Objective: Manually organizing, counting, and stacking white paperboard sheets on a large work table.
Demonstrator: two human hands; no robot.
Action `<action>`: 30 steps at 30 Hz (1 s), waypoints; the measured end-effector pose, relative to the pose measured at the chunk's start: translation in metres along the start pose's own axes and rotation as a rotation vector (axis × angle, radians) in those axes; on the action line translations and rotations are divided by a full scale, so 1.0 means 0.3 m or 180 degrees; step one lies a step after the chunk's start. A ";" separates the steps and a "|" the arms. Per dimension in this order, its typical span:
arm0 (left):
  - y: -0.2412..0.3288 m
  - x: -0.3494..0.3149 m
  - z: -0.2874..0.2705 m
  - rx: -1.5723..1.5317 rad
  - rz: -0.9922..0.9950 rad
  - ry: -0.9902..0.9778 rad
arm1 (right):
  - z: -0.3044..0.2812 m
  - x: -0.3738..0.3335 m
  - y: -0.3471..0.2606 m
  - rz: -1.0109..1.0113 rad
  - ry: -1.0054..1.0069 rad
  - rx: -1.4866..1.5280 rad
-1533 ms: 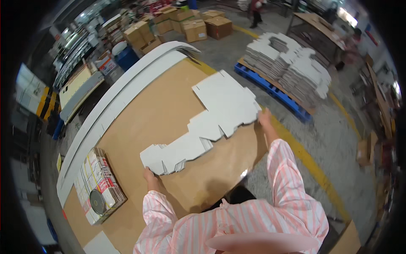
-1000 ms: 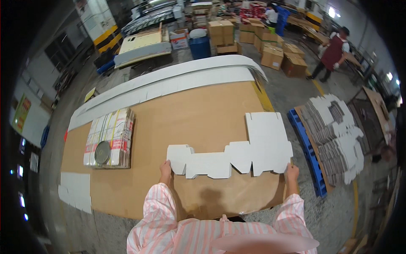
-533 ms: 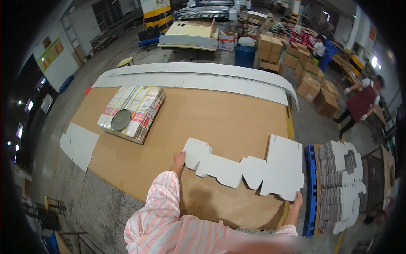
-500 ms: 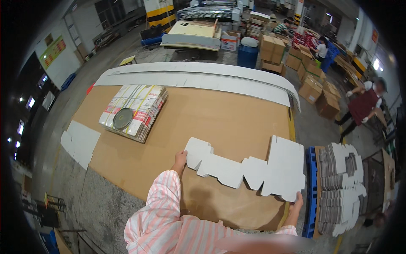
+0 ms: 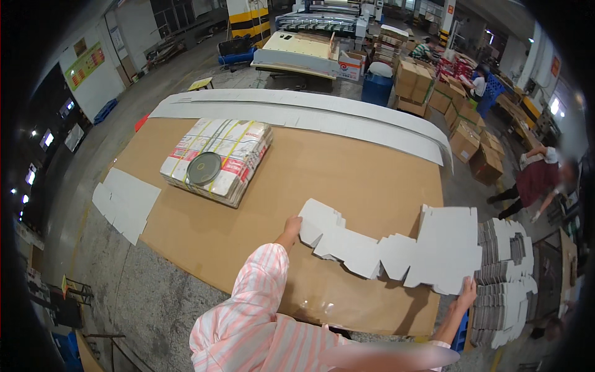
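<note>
A white die-cut cardboard box blank (image 5: 447, 245) spans the space between my hands, over the right part of the brown-covered table (image 5: 347, 164). Some of its edges look doubled, so I cannot tell whether it is one sheet or a few. My left hand (image 5: 291, 227) grips its narrow left end, fingers closed at the edge. At the lower right corner, my right hand (image 5: 465, 294) is closed on the wide panel, past the table's right edge. The blank partly hides a blue pallet (image 5: 460, 335) with stacked white blanks (image 5: 505, 279) beside the table.
A strapped bundle (image 5: 238, 158) bearing a dark round lid (image 5: 204, 168) lies on the table's left part. Long white cardboard strips (image 5: 297, 111) line the far edge; another white sheet (image 5: 127, 201) lies at the left corner. Beyond, right, are cartons (image 5: 465, 141) and a co-worker (image 5: 536, 180).
Both hands have carried the blank to the right, its wide end now reaching the pallet stack. My view has shifted slightly. The co-worker at the right now leans over.
</note>
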State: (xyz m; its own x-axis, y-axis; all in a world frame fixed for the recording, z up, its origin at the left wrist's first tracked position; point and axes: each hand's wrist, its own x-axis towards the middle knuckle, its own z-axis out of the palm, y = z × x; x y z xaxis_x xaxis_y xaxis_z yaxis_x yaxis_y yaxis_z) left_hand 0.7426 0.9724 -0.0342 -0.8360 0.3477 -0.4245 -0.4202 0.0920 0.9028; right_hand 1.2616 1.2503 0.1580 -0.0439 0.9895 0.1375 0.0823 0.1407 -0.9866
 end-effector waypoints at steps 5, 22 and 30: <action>0.047 0.037 -0.109 0.0715 0.0025 -0.0225 | -0.078 -0.282 0.008 0.0315 0.0332 0.0122; -0.015 -0.427 -1.495 -0.0665 -0.0132 0.0435 | 0.208 -1.404 0.144 0.1559 0.0132 0.1246; 0.346 -0.581 -1.508 0.2489 0.1735 0.0062 | 0.320 -1.490 0.142 0.1151 -0.0266 0.0539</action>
State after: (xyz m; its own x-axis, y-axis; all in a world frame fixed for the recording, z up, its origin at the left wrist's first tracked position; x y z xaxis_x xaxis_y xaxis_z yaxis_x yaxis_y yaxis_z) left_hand 0.6850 0.4991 0.1021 -0.8558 0.5120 0.0737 0.3783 0.5223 0.7643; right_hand 1.1890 0.8109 0.0461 -0.1236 0.9673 -0.2217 -0.0576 -0.2300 -0.9715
